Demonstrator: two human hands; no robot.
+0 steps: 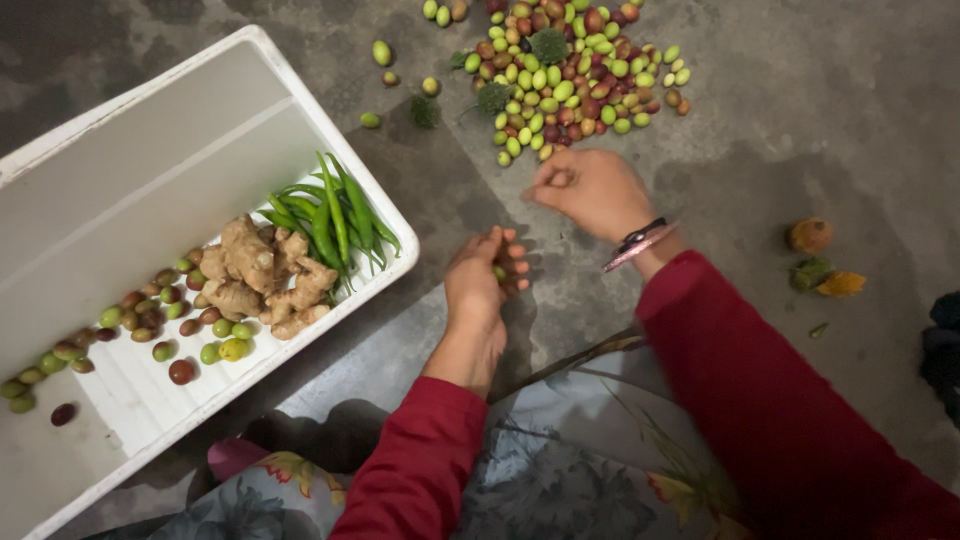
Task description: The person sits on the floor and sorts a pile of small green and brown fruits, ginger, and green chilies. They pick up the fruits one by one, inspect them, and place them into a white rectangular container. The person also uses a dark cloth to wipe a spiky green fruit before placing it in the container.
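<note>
head view: left hand cups small green fruits, fingers curled shut; right hand is pinched closed at the near edge of the far pile. an overfull palm could spill fruit across the floor.

My sleeves are deep red, and the cloth over my lap is grey-blue with a flower pattern in yellow and pink. The small fruits heaped on the dark grey floor are green, red and brown. The box is white; in it lie bright green chillies and tan ginger.
</note>
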